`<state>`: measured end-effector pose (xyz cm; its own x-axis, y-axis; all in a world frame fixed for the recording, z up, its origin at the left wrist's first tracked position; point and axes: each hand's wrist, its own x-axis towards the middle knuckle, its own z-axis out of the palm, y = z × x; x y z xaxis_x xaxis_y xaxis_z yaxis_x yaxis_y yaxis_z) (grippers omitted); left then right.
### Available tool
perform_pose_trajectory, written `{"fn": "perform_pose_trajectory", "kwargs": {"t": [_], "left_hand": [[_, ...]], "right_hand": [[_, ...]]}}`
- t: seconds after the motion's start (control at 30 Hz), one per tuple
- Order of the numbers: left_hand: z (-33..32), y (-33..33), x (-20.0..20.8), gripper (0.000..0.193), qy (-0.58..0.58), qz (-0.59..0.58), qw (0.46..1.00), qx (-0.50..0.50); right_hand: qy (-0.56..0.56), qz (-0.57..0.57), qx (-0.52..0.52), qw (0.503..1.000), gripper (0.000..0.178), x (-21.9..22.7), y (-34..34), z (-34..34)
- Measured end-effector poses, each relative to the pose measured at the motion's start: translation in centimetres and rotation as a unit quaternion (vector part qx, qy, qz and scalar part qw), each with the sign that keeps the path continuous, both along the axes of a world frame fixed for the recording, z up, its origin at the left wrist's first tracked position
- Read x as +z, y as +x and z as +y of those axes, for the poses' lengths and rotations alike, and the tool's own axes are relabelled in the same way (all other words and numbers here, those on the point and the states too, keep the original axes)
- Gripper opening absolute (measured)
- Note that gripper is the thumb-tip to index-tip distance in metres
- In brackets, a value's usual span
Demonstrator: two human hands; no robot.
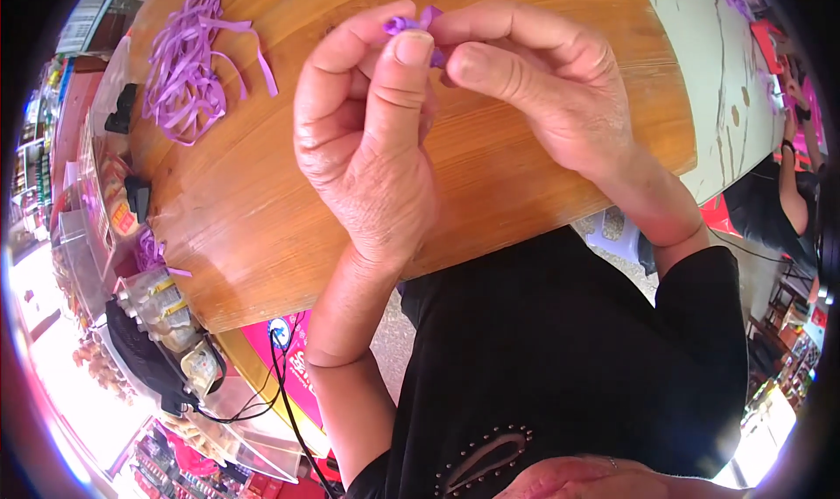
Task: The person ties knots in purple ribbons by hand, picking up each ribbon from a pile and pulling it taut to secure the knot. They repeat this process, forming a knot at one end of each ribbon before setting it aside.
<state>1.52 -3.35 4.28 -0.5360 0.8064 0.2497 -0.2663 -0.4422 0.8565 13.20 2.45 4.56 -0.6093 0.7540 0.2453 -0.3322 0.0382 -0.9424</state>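
Above the wooden table, my left hand (pixel 366 136) pinches a small folded or knotted piece of purple ribbon (pixel 400 25) between its thumb and forefinger. My right hand (pixel 560 92) meets it from the right, fingers curled, its forefinger and thumb closed around another part of the same ribbon. Fingers partly cover the ribbon, so its full shape is hidden. A loose heap of purple ribbon strips (pixel 188 70) lies on the table at the far left, apart from both hands.
The wooden table (pixel 499 193) has a rounded right edge beside a white marbled surface (pixel 735 87). Along its left side are a small purple ribbon bundle (pixel 150 252), plastic bottles (pixel 162 302) and black cables (pixel 278 368). Another person in dark clothing (pixel 766 206) is at the far right.
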Motion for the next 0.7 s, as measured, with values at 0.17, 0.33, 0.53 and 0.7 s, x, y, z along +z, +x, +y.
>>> {"fn": "perform_pose_trajectory", "kwargs": {"t": [0.17, 0.33, 0.53, 0.7], "left_hand": [[-0.3, 0.3, -0.3, 0.016, 0.046, -0.042, 0.998, -0.032], [-1.0, 0.4, 0.4, 0.015, 0.005, -0.088, 0.995, -0.042], [-1.0, -1.7, 0.0, 0.012, 0.02, 0.073, 0.995, 0.072], [-1.7, -5.3, 2.6, 0.023, 0.098, 0.047, 0.993, 0.036]], "right_hand": [[-0.008, 0.025, 0.004, 1.0, 0.019, 0.7, -0.6, -0.6], [-0.045, 0.06, 0.044, 0.996, 0.019, -0.1, -0.4, -0.5], [0.117, 0.047, -0.045, 0.991, 0.013, 0.9, 0.2, 0.1], [0.039, 0.113, -0.177, 0.977, 0.012, 5.1, 6.4, 3.7]]}}
